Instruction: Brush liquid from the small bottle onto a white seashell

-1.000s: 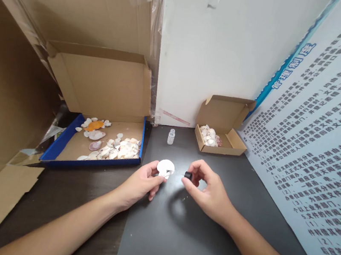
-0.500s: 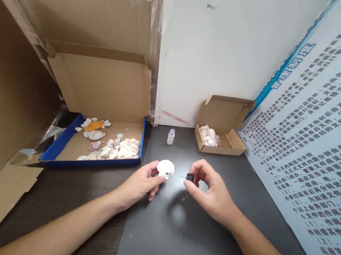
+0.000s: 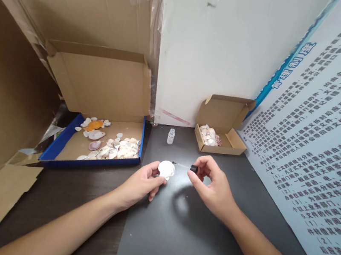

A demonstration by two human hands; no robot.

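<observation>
Pinched between the thumb and fingers of my left hand (image 3: 144, 180) is a white seashell (image 3: 167, 169), held above the dark table. My right hand (image 3: 210, 183) grips the black cap of a thin brush applicator (image 3: 194, 168). From the cap a clear stem points left, and its dark brush tip is close to the shell's upper right edge; whether it touches I cannot tell. Behind both hands a small clear glass bottle (image 3: 170, 136) with a pale label stands upright, without its cap.
A blue-sided cardboard box (image 3: 89, 165) of shells lies open at the left. At the back right is a smaller open carton (image 3: 223, 150) with white shells (image 3: 209, 136). A white wall (image 3: 184, 60) rises behind, and a printed poster (image 3: 319, 146) slants along the right.
My right hand has lifted the brush slightly, and its tip has gone from over the shell's face to the upper right edge. The shell has shifted a little to the right.
</observation>
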